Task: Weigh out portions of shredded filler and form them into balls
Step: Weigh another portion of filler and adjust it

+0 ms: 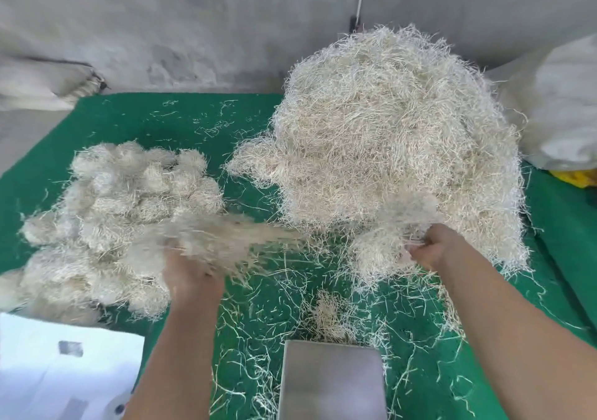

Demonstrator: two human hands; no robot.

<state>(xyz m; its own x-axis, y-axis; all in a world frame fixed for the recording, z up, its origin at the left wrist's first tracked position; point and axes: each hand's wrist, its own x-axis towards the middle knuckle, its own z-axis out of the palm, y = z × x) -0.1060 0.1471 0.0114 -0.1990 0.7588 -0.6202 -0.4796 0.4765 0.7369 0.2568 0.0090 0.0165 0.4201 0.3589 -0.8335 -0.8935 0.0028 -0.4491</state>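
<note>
Many formed balls (122, 200) are piling up at left; my left hand (190, 274) and right hand (433, 248) are each gripping filler, fingers curled, with the big heap (397, 148) at upper right remaining.

Pale straw-beige, almost cream, in the big filler heap (397, 148) just beyond the right hand's fingers (416, 251). Same washed-out beige in the formed balls (129, 200) left of the left hand's fingers (181, 258), blurred to a greyish tan in the clump (226, 235) at those fingers. Deep green across the surface (135, 119), flecked with thin whitish stray strands (274, 293) between both sets of fingers. Dull silver-grey on the scale pan (329, 381), nearer than the fingers. White with grey patches on the sheet (64, 368) lower left. Yellow scrap (578, 177) far right.
</note>
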